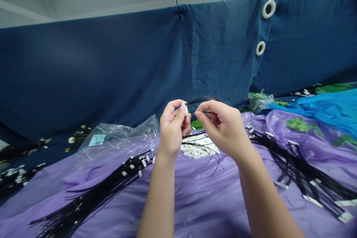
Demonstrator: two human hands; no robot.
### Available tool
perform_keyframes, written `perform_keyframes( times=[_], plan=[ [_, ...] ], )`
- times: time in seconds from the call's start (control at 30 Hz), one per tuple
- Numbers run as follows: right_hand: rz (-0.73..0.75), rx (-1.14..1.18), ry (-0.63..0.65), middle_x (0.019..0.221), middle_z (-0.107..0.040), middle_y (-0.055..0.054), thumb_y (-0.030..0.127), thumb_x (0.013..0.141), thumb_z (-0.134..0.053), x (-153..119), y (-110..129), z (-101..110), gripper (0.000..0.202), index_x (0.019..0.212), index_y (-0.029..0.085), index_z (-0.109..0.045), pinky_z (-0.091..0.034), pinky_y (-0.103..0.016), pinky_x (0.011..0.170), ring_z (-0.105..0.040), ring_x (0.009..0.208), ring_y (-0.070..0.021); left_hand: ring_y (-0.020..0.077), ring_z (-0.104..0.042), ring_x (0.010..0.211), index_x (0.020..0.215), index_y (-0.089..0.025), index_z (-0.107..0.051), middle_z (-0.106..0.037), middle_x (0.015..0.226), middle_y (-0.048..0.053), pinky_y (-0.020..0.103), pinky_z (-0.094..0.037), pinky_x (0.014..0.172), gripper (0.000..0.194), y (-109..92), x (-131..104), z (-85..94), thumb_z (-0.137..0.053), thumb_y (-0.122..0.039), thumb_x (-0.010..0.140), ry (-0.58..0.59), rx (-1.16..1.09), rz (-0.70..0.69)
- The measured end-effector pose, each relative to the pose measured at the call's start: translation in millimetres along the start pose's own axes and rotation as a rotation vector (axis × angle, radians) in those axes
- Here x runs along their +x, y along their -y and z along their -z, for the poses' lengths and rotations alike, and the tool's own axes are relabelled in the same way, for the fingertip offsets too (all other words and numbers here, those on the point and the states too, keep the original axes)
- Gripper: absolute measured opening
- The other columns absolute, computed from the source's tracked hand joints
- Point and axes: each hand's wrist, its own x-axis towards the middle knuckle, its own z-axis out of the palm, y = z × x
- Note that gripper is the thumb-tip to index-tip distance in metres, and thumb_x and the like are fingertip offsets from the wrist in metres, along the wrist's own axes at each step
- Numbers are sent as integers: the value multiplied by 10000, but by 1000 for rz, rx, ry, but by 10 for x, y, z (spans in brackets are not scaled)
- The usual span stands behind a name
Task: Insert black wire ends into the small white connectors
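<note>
Between the thumb and fingers of my left hand is a small white connector housing. Several thin black wires run out of its right side and arch over toward my right hand. My right hand is pinched on a single black wire, close to the housing's lower part; whether the wire's tip sits inside the housing is too small to tell. Below and between the hands lies a pile of loose white housings, with black wire ends drooping over it.
A bundle of black wires with white connectors lies at left, another bundle at right. Purple plastic sheeting covers the table. A clear bag lies behind at left, blue plastic at right. A dark blue curtain hangs behind.
</note>
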Motion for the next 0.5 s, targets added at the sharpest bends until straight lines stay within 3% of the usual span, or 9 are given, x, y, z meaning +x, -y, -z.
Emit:
perform_keyframes(
  times=[0.5],
  plan=[
    [-45,48,-3,639,-477,33,169,880,-552,15,-5,24,86,810,173,-602,-324,-223,541,-364,547,-74,14,-329,360,932,-214,-502,-478,593,-68,140,-230,372,157,-19,-20,3,-586,-331,871,8,-3,26]
  ],
)
